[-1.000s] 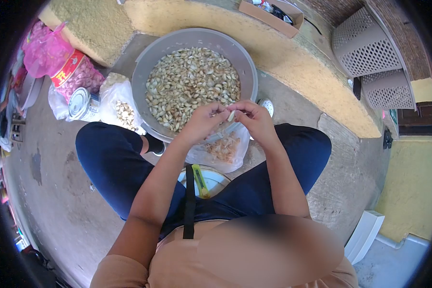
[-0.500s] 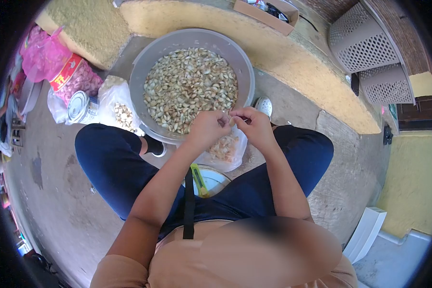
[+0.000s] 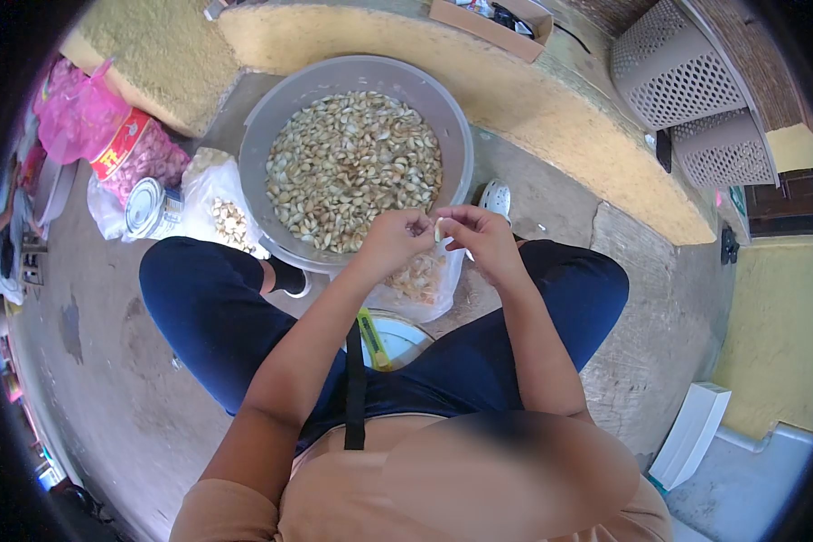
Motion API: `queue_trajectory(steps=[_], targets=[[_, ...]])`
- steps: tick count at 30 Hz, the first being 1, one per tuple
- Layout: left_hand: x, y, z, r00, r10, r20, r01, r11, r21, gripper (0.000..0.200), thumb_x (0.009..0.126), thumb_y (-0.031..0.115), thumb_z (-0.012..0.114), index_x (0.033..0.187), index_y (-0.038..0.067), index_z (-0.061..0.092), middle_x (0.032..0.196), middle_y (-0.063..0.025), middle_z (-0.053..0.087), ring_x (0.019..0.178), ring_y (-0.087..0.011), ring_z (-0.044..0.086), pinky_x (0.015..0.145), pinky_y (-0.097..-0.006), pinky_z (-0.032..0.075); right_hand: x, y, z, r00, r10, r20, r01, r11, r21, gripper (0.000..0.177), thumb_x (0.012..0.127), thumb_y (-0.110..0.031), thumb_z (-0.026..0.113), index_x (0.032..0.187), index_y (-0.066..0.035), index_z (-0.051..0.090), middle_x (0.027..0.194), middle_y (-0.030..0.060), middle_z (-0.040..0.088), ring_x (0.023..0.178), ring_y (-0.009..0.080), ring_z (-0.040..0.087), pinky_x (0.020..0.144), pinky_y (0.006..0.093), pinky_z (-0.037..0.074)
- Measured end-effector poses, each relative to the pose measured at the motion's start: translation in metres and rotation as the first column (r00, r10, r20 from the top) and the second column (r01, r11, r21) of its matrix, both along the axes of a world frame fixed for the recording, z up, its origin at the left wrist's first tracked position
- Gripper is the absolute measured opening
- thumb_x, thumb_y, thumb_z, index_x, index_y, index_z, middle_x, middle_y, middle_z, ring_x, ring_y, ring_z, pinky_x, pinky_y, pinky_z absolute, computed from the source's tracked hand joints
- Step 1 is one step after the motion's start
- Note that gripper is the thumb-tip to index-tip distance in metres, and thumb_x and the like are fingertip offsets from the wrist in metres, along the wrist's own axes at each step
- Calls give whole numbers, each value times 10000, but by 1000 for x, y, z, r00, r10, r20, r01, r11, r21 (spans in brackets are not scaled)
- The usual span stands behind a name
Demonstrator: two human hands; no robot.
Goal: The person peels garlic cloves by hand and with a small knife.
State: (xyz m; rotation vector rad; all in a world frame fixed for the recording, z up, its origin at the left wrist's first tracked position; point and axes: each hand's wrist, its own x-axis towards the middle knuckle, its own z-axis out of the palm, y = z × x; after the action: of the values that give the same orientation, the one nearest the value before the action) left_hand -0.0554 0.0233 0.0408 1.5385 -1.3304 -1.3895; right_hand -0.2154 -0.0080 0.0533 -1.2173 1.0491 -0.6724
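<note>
A wide grey tub (image 3: 256, 154) full of pale garlic cloves (image 3: 352, 163) stands in front of me. Near its lower right rim, my right hand (image 3: 479, 235) pinches a small whitish clove (image 3: 439, 231). My left hand (image 3: 401, 238) is beside it with its fingers pressed together; whatever they hold is too small to make out. Below both hands, a clear plastic bag (image 3: 443, 294) holds thin papery skins (image 3: 415, 278). Between my legs is a round white lid or container (image 3: 406, 339) with a yellow-green cutter (image 3: 373, 338) on it.
At the left are a pink mesh sack (image 3: 149, 158), a metal can (image 3: 144, 208) and a white bag with more cloves (image 3: 228, 221). A low yellow wall (image 3: 515, 126) curves behind the tub, with a cardboard box (image 3: 515, 36) on it. Perforated grey baskets (image 3: 686, 86) stand upper right.
The pale clove at my right fingertips now shows more clearly, and my fingertips have shifted slightly. The view has moved a little, so the tub appears slightly further left.
</note>
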Motion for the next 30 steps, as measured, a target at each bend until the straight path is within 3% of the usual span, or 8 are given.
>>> queue_trajectory(steps=[5, 8, 14, 17, 26, 30], targets=[[-2, 2, -7, 996, -32, 83, 43, 991, -127, 119, 711, 134, 621, 762, 30, 592, 656, -13, 575, 580, -66, 494, 539, -229, 417, -5, 1, 4, 978, 123, -169, -109, 990, 86, 253, 764, -112, 614, 962, 39, 571, 826, 63, 599, 707, 105, 565, 598, 230, 471], [-2, 2, -13, 997, -41, 69, 51, 987, -151, 174, 668, 177, 645, 760, 32, 619, 675, -78, 600, 601, -152, 547, 571, -273, 435, -7, 1, 2, 987, 127, -95, -117, 988, 104, 245, 766, -100, 604, 962, 42, 569, 831, 67, 599, 704, 103, 568, 590, 228, 475], [-2, 1, -12, 997, -44, 61, 49, 995, -82, 164, 685, 175, 628, 766, 33, 617, 667, -76, 594, 595, -141, 540, 574, -270, 434, -8, 1, -2, 984, 149, -102, -137, 984, 117, 249, 759, -56, 571, 985, 46, 566, 829, 73, 601, 706, 108, 572, 609, 237, 485], [-2, 1, -6, 996, -58, 62, 60, 998, -35, 121, 733, 149, 600, 769, 34, 588, 641, -19, 571, 565, -74, 493, 535, -242, 418, -10, 0, -5, 987, 134, -86, -122, 983, 136, 260, 753, -55, 574, 993, 44, 567, 819, 72, 602, 700, 109, 573, 611, 241, 488], [4, -1, -20, 992, -40, 121, 56, 989, -137, 201, 695, 199, 607, 794, 24, 615, 682, -89, 599, 625, -155, 559, 609, -273, 441, -13, -2, 0, 952, 191, -240, -184, 982, 52, 227, 763, -58, 572, 969, 36, 585, 816, 70, 604, 702, 108, 568, 622, 231, 465], [6, -1, -18, 991, -50, 123, 63, 993, -100, 215, 687, 207, 604, 796, 22, 612, 686, -95, 599, 635, -170, 571, 614, -280, 445, -14, -2, 2, 985, 138, -99, -122, 980, 156, 225, 770, -87, 580, 962, 30, 588, 823, 77, 605, 735, 127, 571, 638, 253, 471]])
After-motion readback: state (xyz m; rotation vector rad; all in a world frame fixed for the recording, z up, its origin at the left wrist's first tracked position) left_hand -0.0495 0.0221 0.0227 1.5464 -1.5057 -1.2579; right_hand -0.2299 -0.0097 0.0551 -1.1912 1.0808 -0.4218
